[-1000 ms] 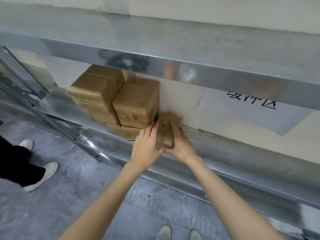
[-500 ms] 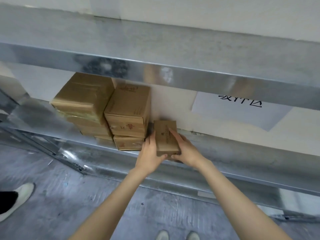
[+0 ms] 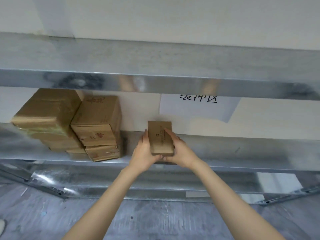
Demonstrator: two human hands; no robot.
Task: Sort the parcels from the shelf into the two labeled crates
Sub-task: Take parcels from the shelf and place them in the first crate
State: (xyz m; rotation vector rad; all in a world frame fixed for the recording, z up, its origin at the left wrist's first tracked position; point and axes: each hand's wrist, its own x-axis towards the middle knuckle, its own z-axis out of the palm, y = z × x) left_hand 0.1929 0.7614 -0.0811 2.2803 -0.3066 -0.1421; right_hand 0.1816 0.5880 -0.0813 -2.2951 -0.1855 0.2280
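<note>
A small brown cardboard parcel [image 3: 160,138] with dark print on top is held between both hands above the front of the metal shelf [image 3: 242,151]. My left hand [image 3: 144,153] grips its left side and near end. My right hand [image 3: 180,151] grips the right side, with fingers lying over the top. A stack of several larger brown parcels [image 3: 97,125] stands on the shelf to the left, apart from the held one. No crates are in view.
An upper metal shelf [image 3: 155,59] runs across above the hands. A white paper sign [image 3: 199,108] with black characters hangs on the wall behind. Below lie a lower shelf rail [image 3: 155,189] and grey concrete floor [image 3: 155,222].
The small parcel has come away from the stack and moved right and toward me, held in both hands. The view has shifted right, and the other person's feet have left the frame.
</note>
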